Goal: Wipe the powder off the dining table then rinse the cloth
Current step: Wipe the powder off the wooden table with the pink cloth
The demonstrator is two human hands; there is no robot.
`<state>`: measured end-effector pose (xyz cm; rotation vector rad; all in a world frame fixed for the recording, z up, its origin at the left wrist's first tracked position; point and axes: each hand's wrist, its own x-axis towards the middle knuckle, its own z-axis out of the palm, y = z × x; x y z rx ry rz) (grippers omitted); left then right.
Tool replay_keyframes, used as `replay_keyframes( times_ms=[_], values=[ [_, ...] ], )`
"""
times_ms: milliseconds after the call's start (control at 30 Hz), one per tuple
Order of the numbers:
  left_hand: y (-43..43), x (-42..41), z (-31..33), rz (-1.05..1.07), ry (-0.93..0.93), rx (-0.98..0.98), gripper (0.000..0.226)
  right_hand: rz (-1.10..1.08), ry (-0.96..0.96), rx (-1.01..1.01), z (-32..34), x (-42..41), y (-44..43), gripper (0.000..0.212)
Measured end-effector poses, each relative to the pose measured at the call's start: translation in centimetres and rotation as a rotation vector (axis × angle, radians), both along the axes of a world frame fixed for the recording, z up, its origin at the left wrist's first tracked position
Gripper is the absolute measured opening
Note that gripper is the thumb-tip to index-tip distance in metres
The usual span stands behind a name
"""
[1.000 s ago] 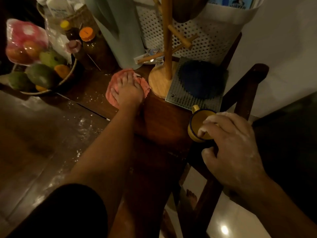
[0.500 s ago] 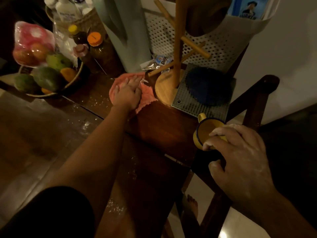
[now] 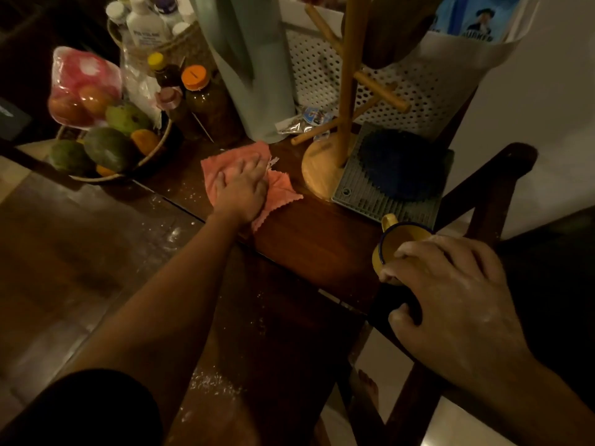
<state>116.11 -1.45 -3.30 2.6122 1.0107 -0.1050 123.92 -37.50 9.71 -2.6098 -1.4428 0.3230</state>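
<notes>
The left arm (image 3: pixel 167 300) stretches from lower left to frame centre, bare below a dark sleeve (image 3: pixel 80 410) — its left hand (image 3: pixel 241 191) lies flat, fingers straight, on a pink fabric cloth (image 3: pixel 280 188). At right, the powder-dusted right hand (image 3: pixel 450 291) curls over a yellow enamel mug (image 3: pixel 396 243).
</notes>
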Motion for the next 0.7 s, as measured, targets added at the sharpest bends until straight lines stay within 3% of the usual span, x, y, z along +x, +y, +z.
replay_keyframes(
  times_ms=[100,200,267,367,433,500,700],
  values=[
    [2.7,-1.1,0.3,0.096,0.011,-0.021,0.051,0.133,0.115,0.011,0.3,-0.9,2.3,0.044],
    [3.7,-1.3,0.5,0.311,0.022,-0.038,0.054,0.276,0.376,0.067,-0.4,-3.2,7.6,0.045],
    [3.0,-1.2,0.5,0.474,-0.009,-0.057,0.055,0.352,0.394,0.028,-2.1,-4.0,12.3,0.046],
    [1.9,-1.1,0.3,0.615,-0.045,-0.076,0.055,0.218,0.372,-0.096,-6.9,-3.8,16.9,0.062],
    [2.1,-1.2,-0.1,0.582,-0.035,-0.071,0.056,0.096,0.366,-0.058,-10.6,-3.8,17.1,0.066],
    [2.8,-1.5,-0.4,0.488,-0.026,-0.062,0.057,0.098,0.233,0.026,-13.0,-4.7,16.1,0.067],
    [3.7,-1.7,-0.9,0.195,-0.021,0.036,0.054,0.072,0.077,-0.008,-13.8,-5.4,16.4,0.073]
  ],
)
